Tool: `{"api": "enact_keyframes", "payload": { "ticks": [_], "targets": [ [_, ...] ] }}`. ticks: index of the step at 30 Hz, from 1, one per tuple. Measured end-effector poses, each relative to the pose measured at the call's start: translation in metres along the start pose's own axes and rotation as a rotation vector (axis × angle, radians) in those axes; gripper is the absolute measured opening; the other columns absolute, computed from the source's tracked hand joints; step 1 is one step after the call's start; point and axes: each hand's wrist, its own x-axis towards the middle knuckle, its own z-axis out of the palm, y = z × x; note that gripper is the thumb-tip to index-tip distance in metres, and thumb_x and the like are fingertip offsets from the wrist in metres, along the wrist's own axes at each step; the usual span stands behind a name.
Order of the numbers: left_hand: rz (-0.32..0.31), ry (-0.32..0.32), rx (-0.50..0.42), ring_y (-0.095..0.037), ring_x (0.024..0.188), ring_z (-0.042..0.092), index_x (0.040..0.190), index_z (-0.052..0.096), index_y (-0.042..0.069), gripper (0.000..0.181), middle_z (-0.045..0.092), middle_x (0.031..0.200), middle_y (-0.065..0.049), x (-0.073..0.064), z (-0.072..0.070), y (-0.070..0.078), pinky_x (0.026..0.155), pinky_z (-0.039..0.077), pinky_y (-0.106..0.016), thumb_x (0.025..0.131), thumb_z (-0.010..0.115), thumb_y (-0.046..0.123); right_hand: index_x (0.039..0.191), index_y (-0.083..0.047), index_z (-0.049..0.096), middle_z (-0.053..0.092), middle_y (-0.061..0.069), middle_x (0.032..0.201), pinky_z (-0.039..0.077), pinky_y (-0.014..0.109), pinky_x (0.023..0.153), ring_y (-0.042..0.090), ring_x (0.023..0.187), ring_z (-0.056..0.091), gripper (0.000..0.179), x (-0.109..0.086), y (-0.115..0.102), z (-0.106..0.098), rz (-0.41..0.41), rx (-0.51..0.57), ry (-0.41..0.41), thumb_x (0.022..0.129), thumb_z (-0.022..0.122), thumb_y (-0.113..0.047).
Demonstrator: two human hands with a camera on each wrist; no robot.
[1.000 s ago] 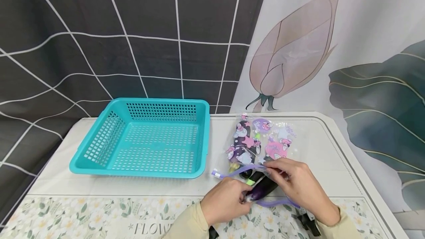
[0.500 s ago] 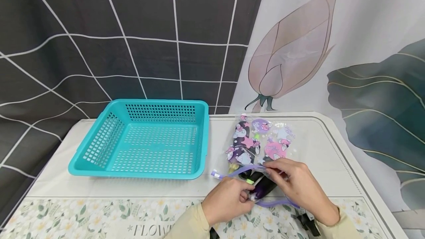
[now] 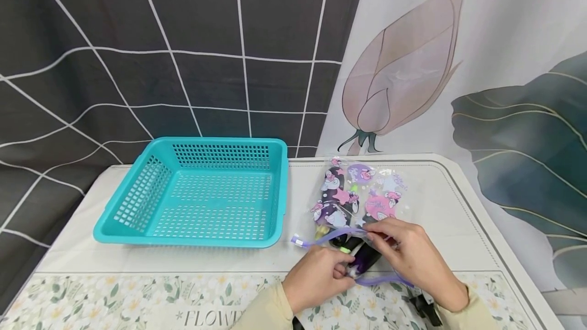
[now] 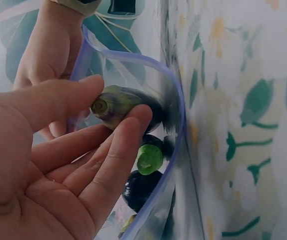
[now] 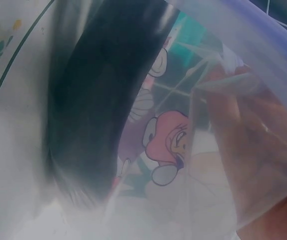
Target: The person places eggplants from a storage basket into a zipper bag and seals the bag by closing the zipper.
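Observation:
My left hand (image 3: pixel 316 276) pinches the stem end of a dark purple eggplant (image 4: pixel 126 102) between thumb and fingertips. Most of the eggplant lies within the mouth of a clear zip bag (image 3: pixel 403 202) printed with pink and purple cartoons. With thumb and fingers, my right hand (image 3: pixel 415 251) holds the upper edge of the bag's opening, close to the purple zip strip (image 3: pixel 346 230). Inside the bag are several other dark, long vegetables; one has a bright green stem end (image 4: pixel 150 159). In the right wrist view, a dark eggplant body (image 5: pixel 103 95) shows through the plastic.
A turquoise plastic basket (image 3: pixel 192 241) with perforated walls stands to the left, nothing in it. Both lie on a white table (image 3: pixel 458 208) with a flower-patterned front strip (image 3: pixel 114 299). A dark grid curtain (image 3: pixel 206 75) and a white floral curtain hang behind.
My left hand has shifted slightly to the right, and the eggplant has slid a little deeper into the bag. The right hand keeps its hold on the bag's edge.

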Motion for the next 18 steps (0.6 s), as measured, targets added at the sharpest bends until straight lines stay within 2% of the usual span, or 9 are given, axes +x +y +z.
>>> {"api": "enact_keyframes", "payload": {
  "ticks": [7, 18],
  "targets": [
    [0.007, 0.000, -0.026, 0.009, 0.081, 0.062, 0.120, 0.071, 0.001, 0.035, 0.075, 0.097, 0.000, 0.000, 0.005, -0.003, 0.072, 0.048, -0.009, 0.087, 0.078, 0.012, 0.099, -0.013, 0.077, 0.072, -0.007, 0.090, 0.049, 0.013, 0.060, -0.003, 0.069, 0.058, 0.029, 0.000, -0.001, 0.000, -0.002, 0.001, -0.001, 0.078, 0.077, 0.006],
    [-0.008, 0.024, -0.096, 0.009, 0.080, 0.063, 0.121, 0.070, -0.001, 0.036, 0.073, 0.106, -0.003, 0.002, 0.013, -0.003, 0.069, 0.049, -0.008, 0.088, 0.078, 0.011, 0.098, -0.013, 0.076, 0.072, -0.008, 0.090, 0.049, 0.012, 0.061, -0.003, 0.070, 0.058, 0.026, -0.001, -0.001, 0.001, 0.003, -0.001, 0.001, 0.078, 0.078, 0.005]
  ]
}}
